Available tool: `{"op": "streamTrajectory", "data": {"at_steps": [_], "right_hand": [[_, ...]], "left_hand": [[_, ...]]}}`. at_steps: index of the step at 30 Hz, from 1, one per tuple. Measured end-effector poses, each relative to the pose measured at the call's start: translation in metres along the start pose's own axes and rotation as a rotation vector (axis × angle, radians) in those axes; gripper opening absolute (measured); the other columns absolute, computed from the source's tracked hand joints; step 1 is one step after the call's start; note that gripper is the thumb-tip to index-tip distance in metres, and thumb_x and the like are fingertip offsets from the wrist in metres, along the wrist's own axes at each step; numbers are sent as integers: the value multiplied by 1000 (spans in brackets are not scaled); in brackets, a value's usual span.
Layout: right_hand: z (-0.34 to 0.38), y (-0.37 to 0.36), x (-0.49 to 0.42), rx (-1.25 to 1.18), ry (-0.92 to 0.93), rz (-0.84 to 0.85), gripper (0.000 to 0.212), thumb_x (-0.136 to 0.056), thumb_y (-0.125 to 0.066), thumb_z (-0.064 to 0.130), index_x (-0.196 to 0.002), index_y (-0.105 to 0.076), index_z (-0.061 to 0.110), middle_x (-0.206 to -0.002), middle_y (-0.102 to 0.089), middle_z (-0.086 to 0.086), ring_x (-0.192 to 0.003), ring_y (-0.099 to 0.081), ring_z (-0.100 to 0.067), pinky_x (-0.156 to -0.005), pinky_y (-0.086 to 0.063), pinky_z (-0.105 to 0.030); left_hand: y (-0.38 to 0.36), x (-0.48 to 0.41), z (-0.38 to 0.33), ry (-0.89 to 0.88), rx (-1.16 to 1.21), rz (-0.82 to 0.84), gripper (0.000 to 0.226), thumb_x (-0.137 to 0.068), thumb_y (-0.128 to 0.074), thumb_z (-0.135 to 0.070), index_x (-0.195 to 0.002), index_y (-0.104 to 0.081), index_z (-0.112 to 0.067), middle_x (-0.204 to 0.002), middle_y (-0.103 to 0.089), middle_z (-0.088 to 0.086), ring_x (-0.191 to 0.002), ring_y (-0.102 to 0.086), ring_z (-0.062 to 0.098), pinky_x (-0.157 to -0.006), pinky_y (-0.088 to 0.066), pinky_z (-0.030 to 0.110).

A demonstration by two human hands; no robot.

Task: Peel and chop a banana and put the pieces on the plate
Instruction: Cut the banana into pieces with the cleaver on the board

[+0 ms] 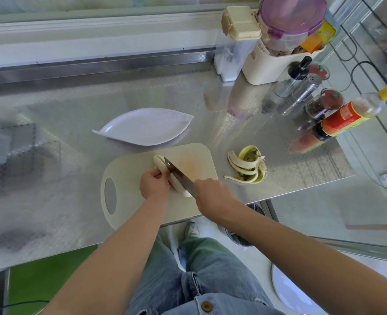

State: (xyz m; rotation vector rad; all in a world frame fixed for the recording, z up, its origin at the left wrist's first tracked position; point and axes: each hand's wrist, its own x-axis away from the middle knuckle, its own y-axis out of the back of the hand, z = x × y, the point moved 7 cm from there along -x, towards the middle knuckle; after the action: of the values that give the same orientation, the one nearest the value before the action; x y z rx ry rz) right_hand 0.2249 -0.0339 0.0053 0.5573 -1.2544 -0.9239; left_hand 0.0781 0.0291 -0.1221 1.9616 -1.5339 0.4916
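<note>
A peeled banana lies on the cream cutting board. My left hand holds the banana's middle from the left side. My right hand grips the handle of a knife, whose dark blade lies along the banana's right side, touching it. The banana's near end pokes out beside the blade. A white leaf-shaped plate stands just beyond the board, with nothing on it. The banana peel lies on the metal counter to the right of the board.
Bottles, spice jars and shakers crowd the counter's right side, with a cream bin and a clear container behind them. The counter's front edge runs just below the board. My legs in jeans are below.
</note>
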Motion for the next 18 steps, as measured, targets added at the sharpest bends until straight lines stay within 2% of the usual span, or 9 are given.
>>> {"op": "streamTrajectory", "data": {"at_steps": [3, 6, 13, 18], "right_hand": [[0, -8, -3, -13, -7, -20, 26, -92, -49, 4, -118, -51, 9, -103, -59, -11, -87, -60, -26, -78, -53, -34], [-3, -13, -7, -25, -6, -40, 24, -93, -47, 5, -117, -51, 9, -100, -59, -11, -82, -58, -24, -76, -52, -33], [-8, -18, -11, -21, 14, -62, 20, -96, -42, 8, -115, -49, 9, -99, -58, -12, -75, -51, -21, -70, -46, -30], [-12, -26, -14, -29, 7, -86, 17, -98, -39, 9, -112, -48, 10, -94, -59, -11, -71, -51, -21, -65, -43, -29]], "left_hand": [[-1, -5, 3, -4, -7, -2, 11, -58, -69, -42, -57, -67, -32, -73, -72, -1, -75, -70, 26, -78, -57, 45], [-2, -14, 11, -8, -8, 6, 23, -56, -67, -49, -66, -69, -28, -73, -73, -1, -75, -70, 25, -77, -58, 45], [-2, -21, 11, -43, -75, 8, 33, -55, -60, -59, -68, -70, -29, -73, -73, -4, -73, -71, 24, -75, -57, 45], [6, -2, -7, -71, -89, -27, 31, -63, -65, -55, -76, -59, -27, -82, -70, -4, -75, -70, 25, -75, -57, 46]]}}
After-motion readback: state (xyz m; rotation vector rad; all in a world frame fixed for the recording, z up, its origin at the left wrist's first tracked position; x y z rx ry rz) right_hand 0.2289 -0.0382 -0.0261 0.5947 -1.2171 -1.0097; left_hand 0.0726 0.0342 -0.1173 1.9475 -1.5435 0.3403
